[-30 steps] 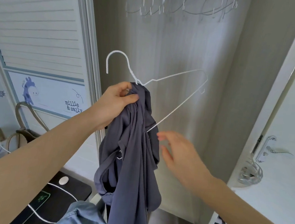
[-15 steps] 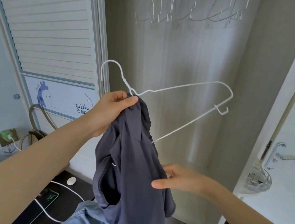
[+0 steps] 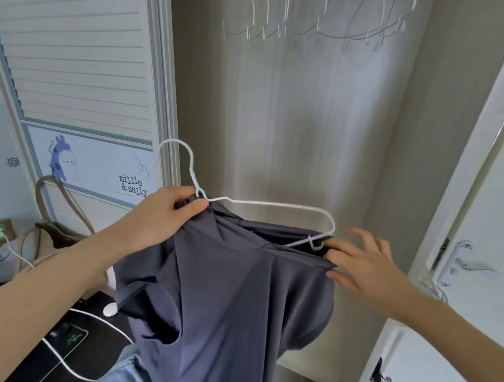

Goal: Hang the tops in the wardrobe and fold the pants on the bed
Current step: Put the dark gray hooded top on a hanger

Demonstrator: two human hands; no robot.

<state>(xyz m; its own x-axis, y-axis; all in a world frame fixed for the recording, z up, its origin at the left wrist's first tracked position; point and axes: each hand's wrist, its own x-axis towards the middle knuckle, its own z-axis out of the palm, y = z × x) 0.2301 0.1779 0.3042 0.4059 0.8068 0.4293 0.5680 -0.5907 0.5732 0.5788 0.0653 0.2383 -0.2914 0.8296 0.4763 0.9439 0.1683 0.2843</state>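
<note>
Nearest the camera, at six o'clock, a dark grey top (image 3: 229, 309) hangs in loose folds, with a bit of pale blue denim (image 3: 124, 373) below it at seven o'clock. The person's left hand (image 3: 164, 214), coming in from eight o'clock, pinches the neck of a white wire hanger (image 3: 273, 205) together with the bunched collar of the top, near centre frame. The right hand (image 3: 368, 266), reaching in from four o'clock, has spread, relaxed fingers (image 3: 359, 234) resting at the fabric's edge by the hanger's right end; it clasps nothing firmly that can be seen.

The top looks only partly threaded: the hanger's right shoulder sits bare above the cloth. To do this step well, the right hand would likely need to draw the shoulder seam over that end, past the small notch hook, while the left keeps the hanger level so the fabric does not slide off the other side.

At nine o'clock, a bag (image 3: 51, 229) and white cable (image 3: 84, 313) lie on a dark surface. Farther off, at twelve o'clock, the open wardrobe (image 3: 280, 117) shows empty hangers (image 3: 318, 18) along the top, where this one presumably goes.
</note>
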